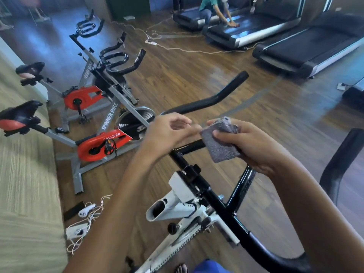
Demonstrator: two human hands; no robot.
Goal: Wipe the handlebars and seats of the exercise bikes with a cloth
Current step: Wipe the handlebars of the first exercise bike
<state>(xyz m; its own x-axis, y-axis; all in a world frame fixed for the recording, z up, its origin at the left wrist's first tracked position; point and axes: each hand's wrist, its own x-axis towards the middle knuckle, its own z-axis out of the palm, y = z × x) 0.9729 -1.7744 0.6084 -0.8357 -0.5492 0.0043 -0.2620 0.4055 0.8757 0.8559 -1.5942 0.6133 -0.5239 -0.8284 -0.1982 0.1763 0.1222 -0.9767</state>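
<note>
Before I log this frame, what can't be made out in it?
Near bike's seat: outside the head view, past the bottom edge.
Left hand: blur hides whether its fingers pinch the cloth that the right hand grips.
Handlebar: its middle is hidden behind both hands.
Person at the treadmill: cut off by the top edge.

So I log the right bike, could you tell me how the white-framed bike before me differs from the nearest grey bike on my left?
The grey bike carries a red chain guard; the white-framed bike shows no red. The grey bike's black-and-red seat shows; the white-framed bike's seat is unseen. The left hand and the right hand, holding the cloth, are above the white-framed bike; nobody touches the grey bike. Both have black handlebars.
</note>
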